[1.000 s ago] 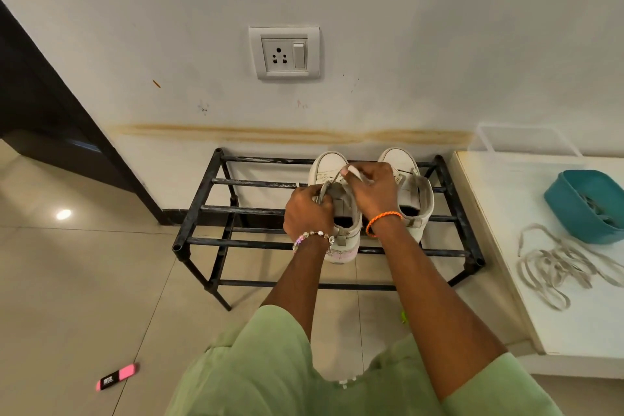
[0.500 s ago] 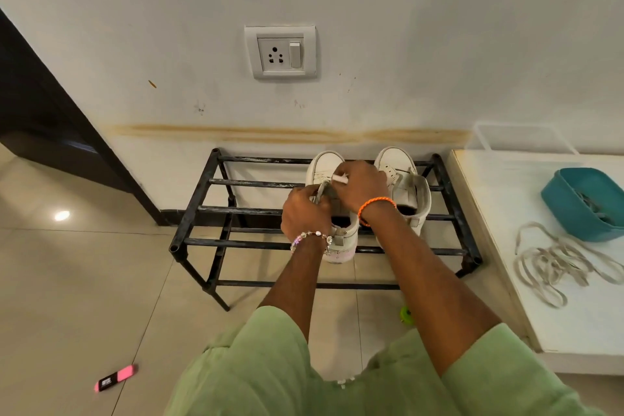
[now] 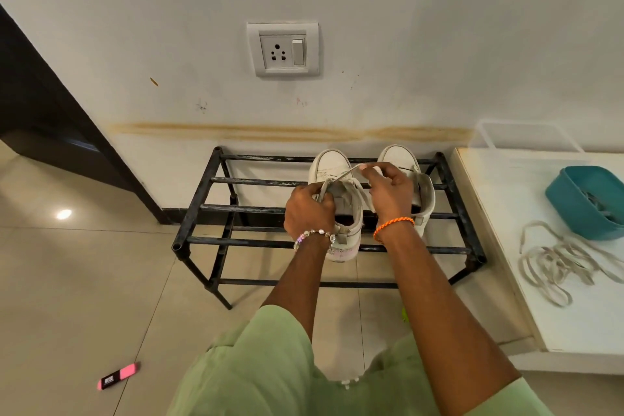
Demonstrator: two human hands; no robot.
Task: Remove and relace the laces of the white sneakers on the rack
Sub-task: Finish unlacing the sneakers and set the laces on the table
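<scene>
My left hand [image 3: 309, 209] grips the sneaker [image 3: 339, 199]; my right hand [image 3: 388, 191] pinches its lace [image 3: 342, 175]. Limp and flat, it's probably best held near the tip.

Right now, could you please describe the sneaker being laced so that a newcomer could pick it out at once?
Below the wall socket stands a black rack holding two white sneakers. The one being laced is the left sneaker, with both hands on its lace. Unlike the right sneaker, it has a pinkish heel.
</scene>
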